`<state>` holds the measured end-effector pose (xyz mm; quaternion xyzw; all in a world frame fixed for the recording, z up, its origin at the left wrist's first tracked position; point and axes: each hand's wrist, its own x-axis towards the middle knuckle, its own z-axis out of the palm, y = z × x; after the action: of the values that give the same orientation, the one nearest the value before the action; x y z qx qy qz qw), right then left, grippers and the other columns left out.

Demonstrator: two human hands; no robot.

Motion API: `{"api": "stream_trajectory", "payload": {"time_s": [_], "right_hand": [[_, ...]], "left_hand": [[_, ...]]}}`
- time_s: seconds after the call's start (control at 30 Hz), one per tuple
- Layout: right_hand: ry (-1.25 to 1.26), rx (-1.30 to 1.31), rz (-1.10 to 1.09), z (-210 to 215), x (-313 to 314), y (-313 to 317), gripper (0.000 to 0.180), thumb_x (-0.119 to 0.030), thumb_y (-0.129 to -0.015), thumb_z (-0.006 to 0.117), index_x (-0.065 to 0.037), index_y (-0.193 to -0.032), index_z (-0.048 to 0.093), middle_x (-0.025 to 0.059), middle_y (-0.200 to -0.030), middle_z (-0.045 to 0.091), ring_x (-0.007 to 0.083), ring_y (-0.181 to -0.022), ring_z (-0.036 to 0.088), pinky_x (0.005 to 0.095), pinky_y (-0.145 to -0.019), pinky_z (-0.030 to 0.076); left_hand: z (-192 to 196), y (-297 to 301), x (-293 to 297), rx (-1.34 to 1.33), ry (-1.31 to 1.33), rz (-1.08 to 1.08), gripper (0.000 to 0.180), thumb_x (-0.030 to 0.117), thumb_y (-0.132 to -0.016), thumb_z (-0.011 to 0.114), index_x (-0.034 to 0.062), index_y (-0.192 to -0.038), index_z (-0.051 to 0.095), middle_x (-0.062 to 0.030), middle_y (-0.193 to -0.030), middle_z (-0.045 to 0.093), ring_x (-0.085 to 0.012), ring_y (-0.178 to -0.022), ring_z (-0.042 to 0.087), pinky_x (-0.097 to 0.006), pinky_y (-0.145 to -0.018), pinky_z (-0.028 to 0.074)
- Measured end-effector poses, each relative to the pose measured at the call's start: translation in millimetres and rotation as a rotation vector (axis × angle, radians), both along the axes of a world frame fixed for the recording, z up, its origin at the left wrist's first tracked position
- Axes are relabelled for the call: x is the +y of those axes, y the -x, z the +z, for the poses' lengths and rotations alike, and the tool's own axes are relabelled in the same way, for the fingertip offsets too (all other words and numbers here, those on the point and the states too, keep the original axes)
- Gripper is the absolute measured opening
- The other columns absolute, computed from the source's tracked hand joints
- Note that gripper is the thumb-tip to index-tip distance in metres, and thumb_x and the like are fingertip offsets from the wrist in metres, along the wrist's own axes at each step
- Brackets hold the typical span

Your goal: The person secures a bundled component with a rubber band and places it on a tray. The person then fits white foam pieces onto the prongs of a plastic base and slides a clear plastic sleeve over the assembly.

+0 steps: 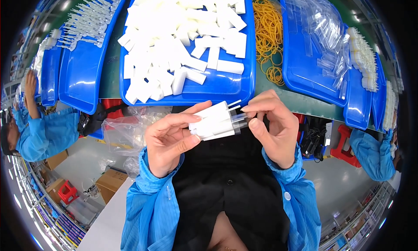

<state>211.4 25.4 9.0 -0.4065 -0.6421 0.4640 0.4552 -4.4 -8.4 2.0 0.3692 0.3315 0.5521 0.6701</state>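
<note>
a small bundle of white blocks (213, 120) was gripped in the left hand (170, 140), held above the lap just in front of the counter (300, 101) edge. the right hand (272, 124) was closed on a clear plastic piece (240, 120) at the bundle's end — fingers pinched around it. behind, a blue tray (222, 87) was heaped with loose white blocks (183, 33), with yellow rubber bands (267, 33) piled beside it.
</note>
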Motion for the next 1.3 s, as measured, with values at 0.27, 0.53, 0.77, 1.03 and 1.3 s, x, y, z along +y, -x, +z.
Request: {"api": "stream_trajectory", "payload": {"time_s": [0.27, 0.53, 0.77, 1.03, 1.3], "right_hand": [[0.170, 0.085, 0.061, -0.2, 2.6, -5.7, 0.017, -0.009, -0.074, 0.070, -0.002, -0.088, 0.063, 0.0064, -0.089, 0.053, 0.0149, -0.082, 0.046, 0.0244, -0.069, 0.036], [0.130, 0.163, 0.108, -2.7, -1.1, 1.1, 0.018, -0.009, -0.070, 0.073, -0.003, -0.083, 0.063, 0.0083, -0.092, 0.045, 0.0182, -0.087, 0.041, 0.0282, -0.080, 0.032], [0.074, 0.165, 0.133, -7.1, -0.6, 5.8, 0.019, -0.011, -0.068, 0.075, -0.004, -0.080, 0.062, 0.0097, -0.093, 0.044, 0.0190, -0.086, 0.041, 0.0282, -0.076, 0.033], [0.001, -0.003, 0.176, 0.9, 6.5, -3.7, 0.023, -0.012, -0.067, 0.075, -0.005, -0.084, 0.061, 0.0072, -0.091, 0.049, 0.0214, -0.084, 0.045, 0.0314, -0.079, 0.034], [-0.368, -0.955, -1.080, 1.7, 42.8, -116.0, 0.028, -0.026, -0.068, 0.075, -0.005, -0.080, 0.061, 0.0104, -0.083, 0.057, 0.0282, -0.081, 0.051, 0.0372, -0.069, 0.041]], "left_hand": [[4.6, -3.8, 0.1, 0.005, 0.121, -0.014, 0.046, -0.011, -0.070, 0.065, -0.0077, -0.114, 0.052, -0.0293, -0.123, 0.046, -0.0304, -0.110, 0.052, -0.038, -0.092, 0.045], [1.4, -0.3, -3.3, 0.029, 0.115, -0.064, 0.049, -0.008, -0.070, 0.067, -0.0081, -0.116, 0.050, -0.0282, -0.121, 0.048, -0.0307, -0.112, 0.051, -0.040, -0.094, 0.044], [-0.7, -5.7, -4.5, 0.019, 0.066, -0.082, 0.048, -0.007, -0.071, 0.067, -0.0083, -0.116, 0.050, -0.0281, -0.118, 0.050, -0.0318, -0.114, 0.049, -0.041, -0.095, 0.042], [3.9, -11.1, -1.7, -0.039, 0.218, -0.035, 0.051, -0.006, -0.068, 0.069, -0.0099, -0.115, 0.050, -0.0273, -0.119, 0.050, -0.0306, -0.113, 0.051, -0.039, -0.096, 0.040], [-7.6, -0.5, -5.6, -0.001, 0.150, 0.018, 0.050, 0.006, -0.071, 0.070, -0.0081, -0.115, 0.050, -0.0294, -0.117, 0.051, -0.0321, -0.112, 0.052, -0.041, -0.097, 0.038]]}}
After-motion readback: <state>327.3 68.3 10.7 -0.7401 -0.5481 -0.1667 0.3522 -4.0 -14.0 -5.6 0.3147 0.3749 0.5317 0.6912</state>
